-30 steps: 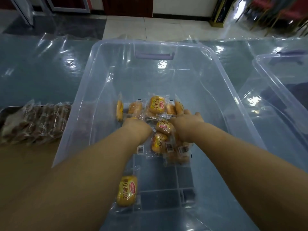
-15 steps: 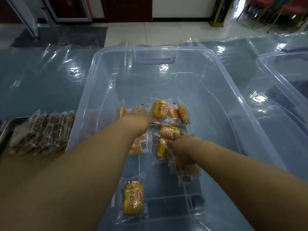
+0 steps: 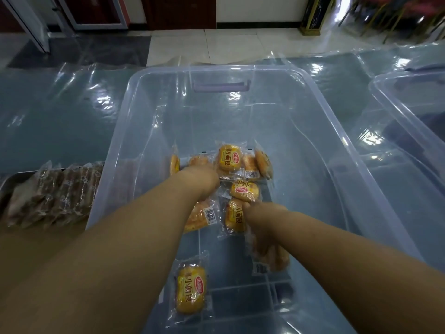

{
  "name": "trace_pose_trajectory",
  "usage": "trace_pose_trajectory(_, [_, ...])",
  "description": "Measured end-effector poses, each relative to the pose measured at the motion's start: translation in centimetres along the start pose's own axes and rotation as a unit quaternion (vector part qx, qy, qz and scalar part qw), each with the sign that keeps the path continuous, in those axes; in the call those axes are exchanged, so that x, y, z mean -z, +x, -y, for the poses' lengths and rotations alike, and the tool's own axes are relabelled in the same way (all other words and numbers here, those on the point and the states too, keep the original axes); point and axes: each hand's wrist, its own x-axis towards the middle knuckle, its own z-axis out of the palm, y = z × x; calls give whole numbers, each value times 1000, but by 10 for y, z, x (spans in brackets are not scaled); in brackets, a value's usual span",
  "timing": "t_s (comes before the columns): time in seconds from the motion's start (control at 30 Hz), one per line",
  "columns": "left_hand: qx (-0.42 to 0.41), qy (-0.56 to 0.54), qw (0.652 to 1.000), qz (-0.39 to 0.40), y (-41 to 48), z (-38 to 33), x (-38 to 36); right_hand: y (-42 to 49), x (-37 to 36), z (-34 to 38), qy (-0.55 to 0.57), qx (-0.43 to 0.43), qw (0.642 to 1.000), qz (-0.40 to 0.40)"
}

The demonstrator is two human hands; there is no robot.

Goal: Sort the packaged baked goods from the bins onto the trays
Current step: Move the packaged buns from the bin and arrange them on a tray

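Left hand (image 3: 199,182) and right hand (image 3: 265,220) bury fingers among bun packets (image 3: 230,158) (tray (image 3: 8,180) cropped).

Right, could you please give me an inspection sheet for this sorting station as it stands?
Surface: table under glossy clear film.
Job's things: clear bin holds a pile of bun packs and a lone bun pack nearer the person; metal tray at left carries brown wrapped packs; second clear bin at right, contents unclear.
Clutter: nothing seen.
Grippers: left hand in the pile, fingers hidden; right hand grips bun packs beneath it.
Cables: nothing seen.
Surroundings: tiled floor beyond the table.
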Motion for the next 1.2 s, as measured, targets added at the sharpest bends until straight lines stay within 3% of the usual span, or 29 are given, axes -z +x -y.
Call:
trace_pose_trajectory(0.17, [-21,-23,999,-13,-11,10,6,-10,11,-2,-11,-14,1000,-5])
trace_pose_trajectory(0.37, [-6,-64,994,-85,-39,8,34,-36,25,-14,104,-24,983,-152])
trace_pose_trajectory(0.5, [22,-92,971,-218,-82,19,55,-64,35,-18,122,-12,951,-285])
trace_pose_trajectory(0.7, [16,-194,866,-460,-171,29,57,-119,52,-13,182,8,870,-458])
trace_pose_trajectory(0.93, [55,-260,712,-650,-258,28,17,-174,53,34,336,103,690,-633])
trace_pose_trajectory(1.07, [99,-273,650,-702,-303,36,-29,-190,47,81,392,151,615,-667])
trace_pose_trajectory(1.13, [116,-269,640,-710,-325,47,-52,-196,43,111,402,180,602,-666])
trace_pose_trajectory(1.2, [127,-276,632,-713,-346,62,-75,-199,37,145,395,201,615,-652])
